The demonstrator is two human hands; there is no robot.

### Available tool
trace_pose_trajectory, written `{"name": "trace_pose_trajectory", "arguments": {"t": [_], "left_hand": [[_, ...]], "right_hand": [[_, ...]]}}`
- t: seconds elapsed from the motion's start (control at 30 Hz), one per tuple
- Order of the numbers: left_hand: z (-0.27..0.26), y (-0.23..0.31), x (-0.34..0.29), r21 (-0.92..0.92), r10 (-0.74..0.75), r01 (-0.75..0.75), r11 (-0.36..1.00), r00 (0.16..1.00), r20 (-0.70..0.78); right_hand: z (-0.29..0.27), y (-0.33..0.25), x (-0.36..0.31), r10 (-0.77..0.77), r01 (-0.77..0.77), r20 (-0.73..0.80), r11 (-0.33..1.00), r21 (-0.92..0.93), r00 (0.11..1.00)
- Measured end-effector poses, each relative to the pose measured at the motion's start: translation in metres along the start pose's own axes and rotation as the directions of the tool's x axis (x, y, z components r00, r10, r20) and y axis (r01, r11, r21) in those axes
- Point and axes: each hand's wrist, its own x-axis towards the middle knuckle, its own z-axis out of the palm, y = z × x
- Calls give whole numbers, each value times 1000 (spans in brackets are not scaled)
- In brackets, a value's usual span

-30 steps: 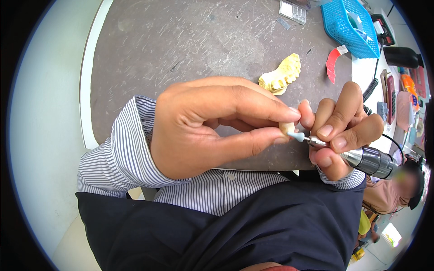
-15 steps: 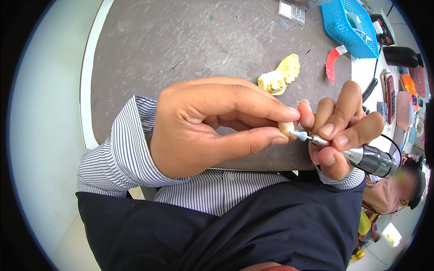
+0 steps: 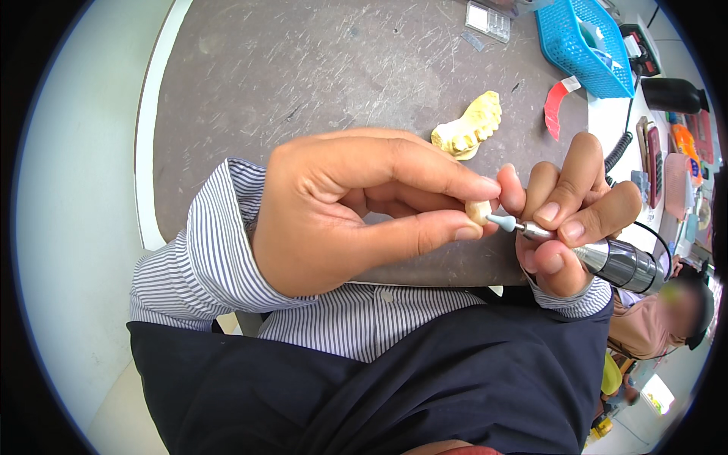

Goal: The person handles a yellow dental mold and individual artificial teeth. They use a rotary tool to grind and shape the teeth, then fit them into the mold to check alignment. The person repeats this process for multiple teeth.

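My left hand (image 3: 356, 205) pinches a small cream dental crown (image 3: 478, 211) between thumb and forefinger. In my right hand (image 3: 572, 216) is a black and silver rotary handpiece (image 3: 626, 265), gripped close to its front end. Its pale blue-grey pointed polishing tip (image 3: 503, 222) meets the crown's right side, or comes very near it; I cannot tell which. The fingertips of both hands are close together around the crown. Just beyond them, a yellow plaster dental model (image 3: 468, 127) lies on the scratched brown work board (image 3: 303, 76).
A red curved strip (image 3: 556, 108) lies right of the model. At the far right stands a blue plastic basket (image 3: 584, 49), with a small clear case (image 3: 487, 21) to its left. A coiled black cord (image 3: 618, 152) and black bottle (image 3: 673, 95) are farther right. Another person (image 3: 656, 318) sits at right.
The crown and the polishing tip have shifted very slightly, with a small tilt of the handpiece. Both hands keep their hold.
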Motion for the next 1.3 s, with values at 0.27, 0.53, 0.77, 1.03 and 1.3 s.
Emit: {"name": "trace_pose_trajectory", "arguments": {"t": [0.27, 0.53, 0.77, 1.03, 1.3], "left_hand": [[-1, -2, -1, -9, 14, -14, 1000, 1000, 3], [-2, 1, 0, 112, 59, -61, 992, 998, 25], [-3, 0, 1, 132, 58, -61, 989, 998, 26], [-1, -1, 0, 57, 34, -35, 998, 999, 17], [-1, 0, -1, 0, 27, -27, 1000, 999, 28]], "right_hand": [[-1, -1, 0, 3, -3, 23, 1000, -8, 1000], [-1, 0, 0, -7, 8, 26, 1000, -15, 1000], [-1, -1, 0, -15, 16, 42, 999, -30, 999], [1, 2, 1, -6, 6, -19, 1000, -2, 1000], [1, 0, 0, -9, 9, 6, 1000, 11, 1000]]}}
